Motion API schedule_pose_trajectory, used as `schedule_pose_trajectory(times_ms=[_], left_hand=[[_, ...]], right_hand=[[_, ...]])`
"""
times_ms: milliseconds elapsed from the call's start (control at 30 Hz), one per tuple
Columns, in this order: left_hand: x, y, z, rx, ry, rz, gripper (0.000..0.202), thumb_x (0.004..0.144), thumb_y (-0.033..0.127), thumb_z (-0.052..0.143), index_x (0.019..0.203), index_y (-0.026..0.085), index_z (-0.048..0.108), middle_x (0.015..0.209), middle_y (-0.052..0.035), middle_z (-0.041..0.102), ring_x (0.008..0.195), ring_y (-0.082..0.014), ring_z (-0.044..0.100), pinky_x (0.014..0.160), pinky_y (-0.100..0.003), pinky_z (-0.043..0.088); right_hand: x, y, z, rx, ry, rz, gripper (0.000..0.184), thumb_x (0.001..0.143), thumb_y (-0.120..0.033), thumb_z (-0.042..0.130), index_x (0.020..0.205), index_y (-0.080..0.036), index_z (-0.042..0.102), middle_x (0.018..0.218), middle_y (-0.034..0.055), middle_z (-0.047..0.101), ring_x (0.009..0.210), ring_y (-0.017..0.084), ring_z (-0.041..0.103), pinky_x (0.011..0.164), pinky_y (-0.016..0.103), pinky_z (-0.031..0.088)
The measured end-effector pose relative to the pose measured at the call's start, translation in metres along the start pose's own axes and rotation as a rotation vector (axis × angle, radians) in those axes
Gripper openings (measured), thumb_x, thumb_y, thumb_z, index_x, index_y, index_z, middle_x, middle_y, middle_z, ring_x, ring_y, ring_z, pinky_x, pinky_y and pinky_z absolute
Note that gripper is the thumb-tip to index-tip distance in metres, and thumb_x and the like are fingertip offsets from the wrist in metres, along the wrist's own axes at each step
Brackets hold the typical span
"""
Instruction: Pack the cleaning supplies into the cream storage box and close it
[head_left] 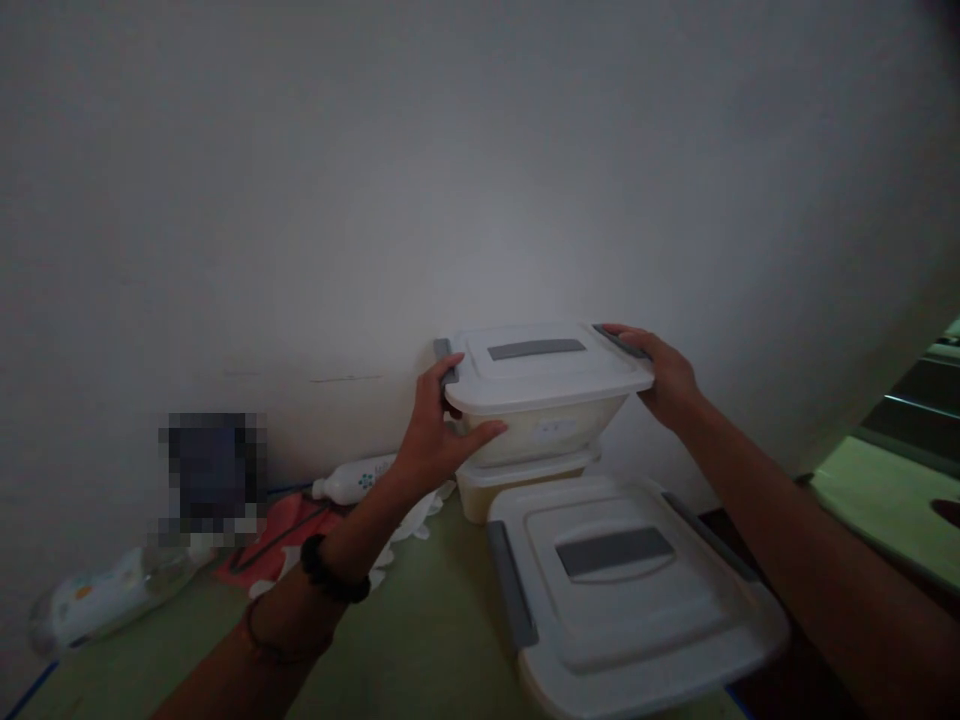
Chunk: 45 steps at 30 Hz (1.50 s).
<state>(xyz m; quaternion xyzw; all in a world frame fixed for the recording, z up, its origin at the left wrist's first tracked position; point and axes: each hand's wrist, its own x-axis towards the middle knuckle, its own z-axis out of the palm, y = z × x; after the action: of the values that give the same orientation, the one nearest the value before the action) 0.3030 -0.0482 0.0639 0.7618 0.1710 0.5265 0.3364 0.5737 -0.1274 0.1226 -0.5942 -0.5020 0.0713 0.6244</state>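
Note:
Between my two hands is a translucent storage box point(555, 424) with a white lid and grey side latches. My left hand point(444, 425) grips its left end, thumb along the front wall and fingers at the latch. On the right end, my right hand point(661, 375) is closed over the other latch, its fingertips partly hidden. Directly below sits a second box point(480, 495) of yellowish look; whether the two touch I cannot tell. A larger box with a white lid point(600, 620) and grey handle stands nearer me, under my right forearm.
A white bottle point(356, 482) lies against the wall by a red cloth point(289, 535). A clear bottle point(112, 600) lies at the left on the greenish tabletop point(405, 630). A pale wall point(480, 180) rises close behind. Dark and green surfaces point(885, 510) show at the right.

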Motion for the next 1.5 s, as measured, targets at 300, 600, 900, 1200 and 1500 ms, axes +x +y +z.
schedule_pose_trajectory(times_ms=[300,600,900,1200,1500], left_hand=[[0.009,-0.025,0.024,0.036,0.034,-0.007,0.075,0.065,0.036,0.078,0.126,0.024,0.035,0.122,-0.0102,0.044,0.09,-0.0191,0.051,0.073,-0.032,0.05],[0.003,-0.031,0.026,0.029,0.046,0.044,0.076,0.066,0.033,0.078,0.128,0.027,0.034,0.123,-0.0089,0.043,0.093,-0.0192,0.052,0.07,-0.03,0.051],[-0.018,-0.022,0.022,0.076,0.072,0.01,0.067,0.079,0.026,0.061,0.136,0.024,0.025,0.099,-0.0045,0.045,0.084,-0.0167,0.048,0.074,-0.033,0.048],[-0.075,-0.002,0.023,0.119,0.014,-0.02,0.038,0.085,0.021,0.05,0.121,0.022,0.038,0.095,-0.0028,0.044,0.084,-0.016,0.049,0.08,-0.036,0.046],[-0.105,0.023,0.027,0.09,-0.196,-0.114,0.03,0.086,0.022,0.049,0.116,0.023,0.045,0.111,-0.0077,0.048,0.107,-0.0222,0.047,0.094,-0.042,0.038]], right_hand=[[0.002,0.046,0.009,0.265,0.011,0.245,0.043,0.069,-0.035,0.046,0.105,-0.02,0.065,0.122,0.0043,0.064,0.098,0.023,0.061,0.069,0.031,0.049],[0.0,0.044,0.003,0.228,0.039,0.403,0.029,0.078,-0.039,0.048,0.098,-0.026,0.064,0.095,0.0012,0.069,0.077,0.018,0.06,0.061,0.029,0.05],[-0.048,0.042,-0.019,0.017,-0.104,0.46,0.042,0.092,-0.049,0.032,0.089,-0.019,0.062,0.085,0.0097,0.068,0.073,0.019,0.064,0.069,0.033,0.053],[-0.1,0.051,-0.049,-0.175,-0.2,0.363,0.029,0.084,-0.043,0.051,0.095,-0.021,0.067,0.099,0.0089,0.07,0.092,0.023,0.064,0.084,0.037,0.049],[-0.135,0.033,-0.047,-0.289,-0.196,0.247,0.021,0.079,-0.04,0.053,0.075,-0.022,0.063,0.08,0.0033,0.067,0.081,0.022,0.061,0.079,0.034,0.046]])
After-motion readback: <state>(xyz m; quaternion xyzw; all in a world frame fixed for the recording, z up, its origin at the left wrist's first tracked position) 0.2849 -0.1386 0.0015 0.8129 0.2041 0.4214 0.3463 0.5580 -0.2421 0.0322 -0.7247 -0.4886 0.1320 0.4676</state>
